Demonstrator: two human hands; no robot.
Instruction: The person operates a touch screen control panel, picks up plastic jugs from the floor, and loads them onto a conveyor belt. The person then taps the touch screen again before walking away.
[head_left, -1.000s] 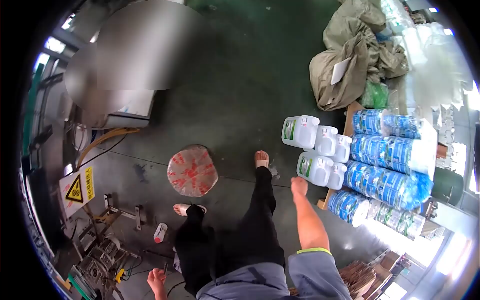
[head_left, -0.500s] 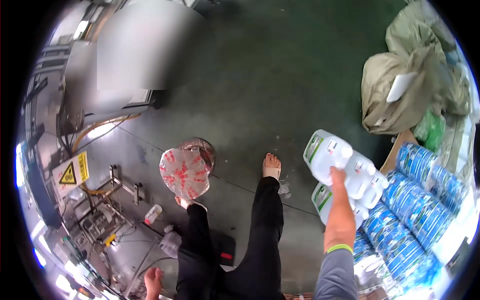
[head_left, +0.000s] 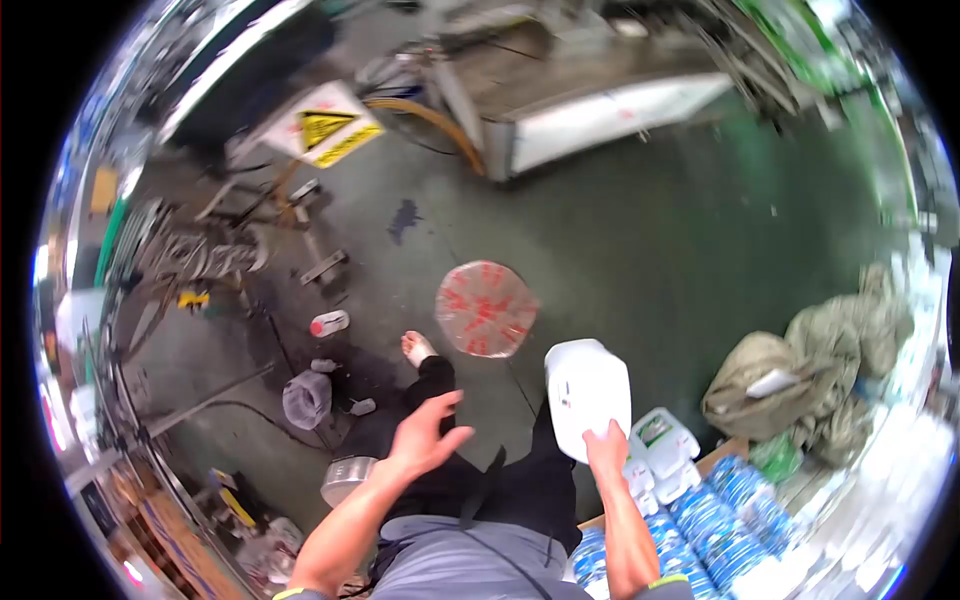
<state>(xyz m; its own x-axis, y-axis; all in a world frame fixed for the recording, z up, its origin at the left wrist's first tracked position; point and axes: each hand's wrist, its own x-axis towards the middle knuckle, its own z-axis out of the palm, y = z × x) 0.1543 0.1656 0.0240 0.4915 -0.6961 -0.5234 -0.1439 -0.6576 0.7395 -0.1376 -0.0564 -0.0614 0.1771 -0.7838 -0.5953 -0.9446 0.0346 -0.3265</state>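
A white plastic jug point(head_left: 588, 392) hangs in front of my right leg, with my right hand point(head_left: 606, 446) closed on its near end. My left hand point(head_left: 430, 436) is raised over my lap, fingers apart and holding nothing. Beyond my feet stands a round stool-like object point(head_left: 487, 308) wrapped in clear film with red marks. To the right of the held jug are more white jugs point(head_left: 664, 444), one with a green label, beside blue-printed plastic-wrapped rolls point(head_left: 722, 528).
A metal table point(head_left: 610, 118) stands ahead, near a yellow warning sign point(head_left: 328, 128). Machinery point(head_left: 205, 250) is at the left. A red-capped bottle point(head_left: 330, 323) and a grey cloth bundle point(head_left: 307, 400) lie on the floor. Tan sacks point(head_left: 765, 385) are at the right.
The view has swung left. My right hand took hold of a jug and brought it away from the others, closer to my body. My left hand has come up and forward, fingers spread.
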